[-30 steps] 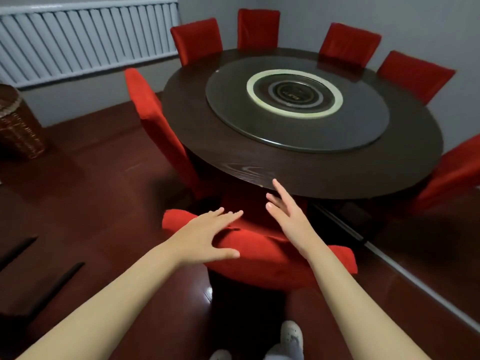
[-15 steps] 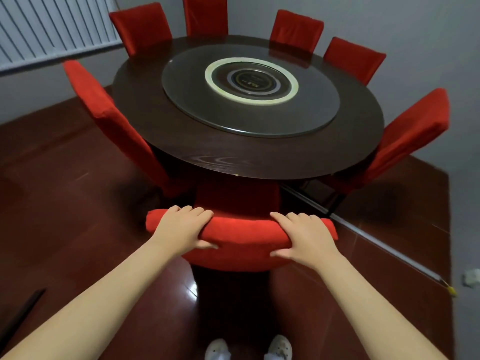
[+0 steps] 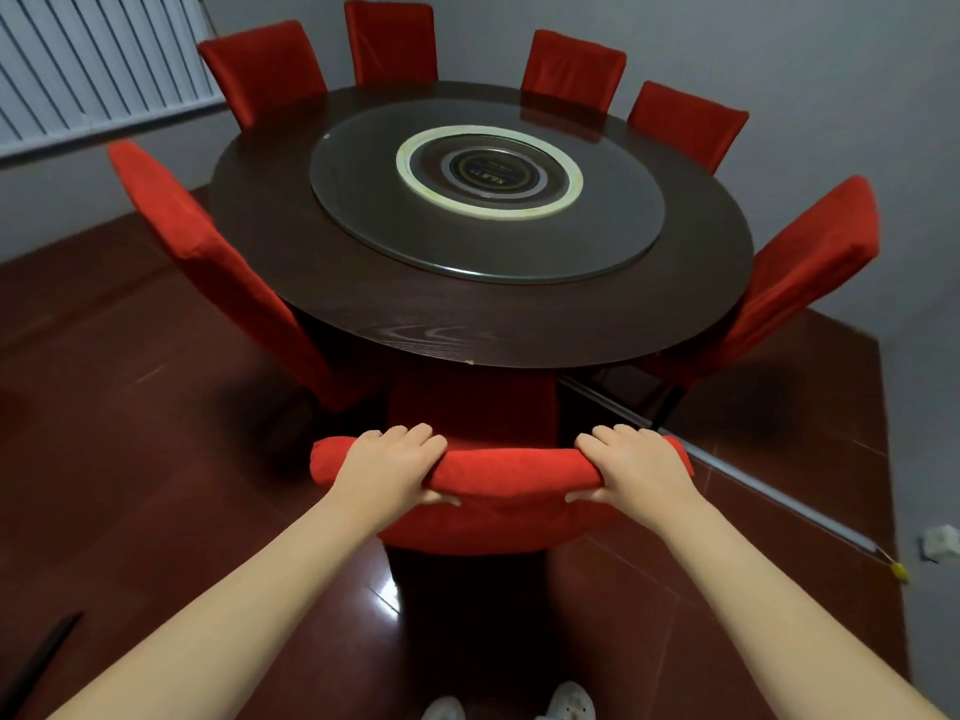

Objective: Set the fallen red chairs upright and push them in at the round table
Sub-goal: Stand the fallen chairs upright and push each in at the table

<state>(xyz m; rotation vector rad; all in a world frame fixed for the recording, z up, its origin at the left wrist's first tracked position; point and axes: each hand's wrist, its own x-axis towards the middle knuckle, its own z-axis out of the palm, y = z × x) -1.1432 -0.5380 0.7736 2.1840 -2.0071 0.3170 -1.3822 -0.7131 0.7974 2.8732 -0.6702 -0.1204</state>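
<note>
Fingers (image 3: 415,434) over red chair (image 3: 509,467) top

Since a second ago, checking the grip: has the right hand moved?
Yes. The right hand dropped from the round table rim onto the near chair back, gripping it.

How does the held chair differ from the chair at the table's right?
The held chair has the left hand and right hand gripping its backrest top; the right-side chair is untouched. The held chair shows from behind, the right-side chair from its side. Both wear red covers and stand at the round table.
</note>
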